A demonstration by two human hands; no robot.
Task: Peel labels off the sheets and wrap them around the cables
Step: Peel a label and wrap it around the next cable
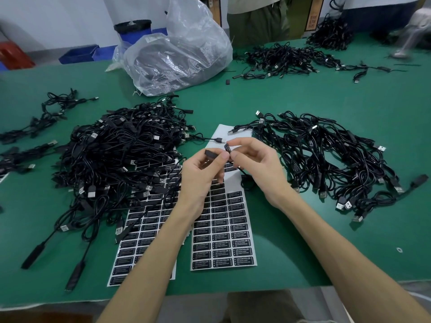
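Observation:
Above the label sheets, my left hand grips the black controller box of a cable between thumb and fingers. My right hand pinches a small black label at its fingertips, right beside the box. The cable's wire hangs down under my right hand. Two sheets of black labels lie on the green table: one under my hands, another to its left, partly under cables. A big pile of black cables lies on the left and another pile on the right.
A clear plastic bag with dark contents stands at the back. More cable heaps lie at the far right, smaller bunches at the far left. People stand behind the table. Blue bins sit beyond its far edge.

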